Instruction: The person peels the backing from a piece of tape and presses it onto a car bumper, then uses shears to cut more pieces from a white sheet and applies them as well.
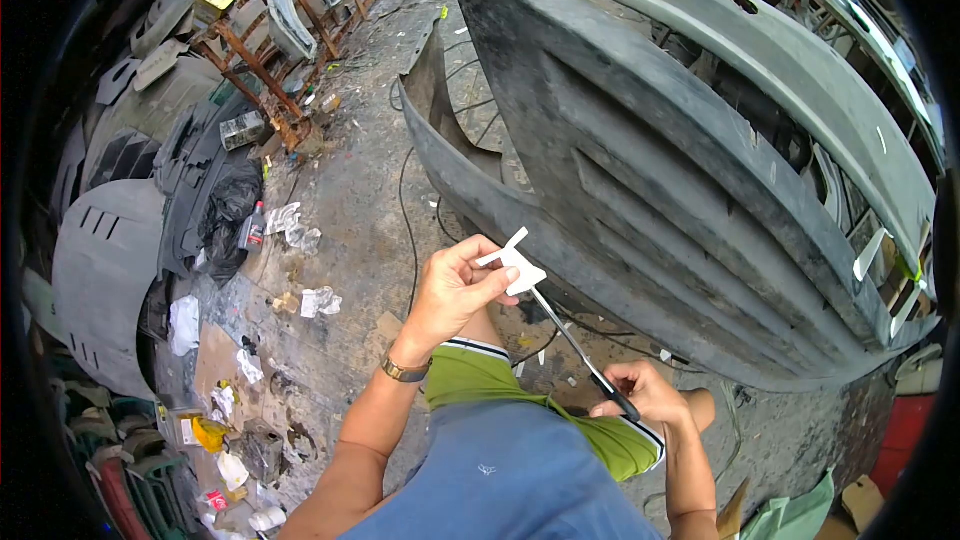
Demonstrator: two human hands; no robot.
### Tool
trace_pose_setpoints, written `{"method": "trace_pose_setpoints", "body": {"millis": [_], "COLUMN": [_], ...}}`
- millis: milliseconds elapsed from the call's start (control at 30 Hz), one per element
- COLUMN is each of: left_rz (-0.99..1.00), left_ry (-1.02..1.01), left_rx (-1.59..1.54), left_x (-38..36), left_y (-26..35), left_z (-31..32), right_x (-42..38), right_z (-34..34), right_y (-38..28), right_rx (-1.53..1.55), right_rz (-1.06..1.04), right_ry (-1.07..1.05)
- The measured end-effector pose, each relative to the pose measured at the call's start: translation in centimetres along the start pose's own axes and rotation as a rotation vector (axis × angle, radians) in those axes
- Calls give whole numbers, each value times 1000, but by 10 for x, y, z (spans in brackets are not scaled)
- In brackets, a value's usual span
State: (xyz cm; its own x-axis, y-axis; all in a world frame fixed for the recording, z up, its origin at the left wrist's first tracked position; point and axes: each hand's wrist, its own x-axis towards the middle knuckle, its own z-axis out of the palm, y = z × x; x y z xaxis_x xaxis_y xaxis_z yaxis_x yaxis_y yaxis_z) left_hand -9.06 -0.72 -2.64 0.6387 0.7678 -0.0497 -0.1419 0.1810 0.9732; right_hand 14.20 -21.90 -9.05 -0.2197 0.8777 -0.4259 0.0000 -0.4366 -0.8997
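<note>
Left hand (455, 290) up front, pinching small white plastic piece (515, 268) at fingertips. Right hand (645, 395) clenched round black handle of thin tool (575, 345), tip touching piece. Big grey bumper (680, 160) just behind, propped over littered floor (350, 190). Piece likely light, thin, stiff, maybe brittle; best gripped by flat tab edges. Tool slim, rigid; best held at handle.

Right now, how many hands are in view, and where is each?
2. The left hand is raised at centre, pinching a white plastic piece. The right hand is lower right, gripping scissors that reach up to that piece. No other hands show.
</note>
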Motion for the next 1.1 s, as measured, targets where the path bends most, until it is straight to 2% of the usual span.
{"method": "trace_pose_setpoints", "body": {"millis": [133,200,300,333,367,433,500,533,600,733,1100], "left_rz": [40,78,186,192,193,175,158,157,172,156,85], "left_ry": [19,36,67,100,128,131,132,139,160,159,99], "left_rx": [15,31,91,22,-46,-85,-120,-120,-180,-266,-234], "left_x": [5,7,7,6,5,2,-2,-4,-9,-16,-14], "left_y": [-8,-11,-12,-13,-14,-17,-20,-22,-27,-30,-27], "left_z": [-9,-12,-11,-7,-3,4,10,14,24,37,38], "right_x": [6,3,1,0,5,20,40,52,73,95,96], "right_z": [-8,-13,-9,-1,7,23,37,43,53,60,59], "right_y": [11,21,41,26,13,-12,-38,-49,-64,-68,-71], "right_rx": [-115,-114,-54,-79,-72,-272,-221,-214,23,44,110], "right_rz": [-56,76,131,74,74,-382,-509,-510,-622,-752,-746], "right_ry": [-42,-189,-149,-58,-52,357,528,541,632,665,697]}}
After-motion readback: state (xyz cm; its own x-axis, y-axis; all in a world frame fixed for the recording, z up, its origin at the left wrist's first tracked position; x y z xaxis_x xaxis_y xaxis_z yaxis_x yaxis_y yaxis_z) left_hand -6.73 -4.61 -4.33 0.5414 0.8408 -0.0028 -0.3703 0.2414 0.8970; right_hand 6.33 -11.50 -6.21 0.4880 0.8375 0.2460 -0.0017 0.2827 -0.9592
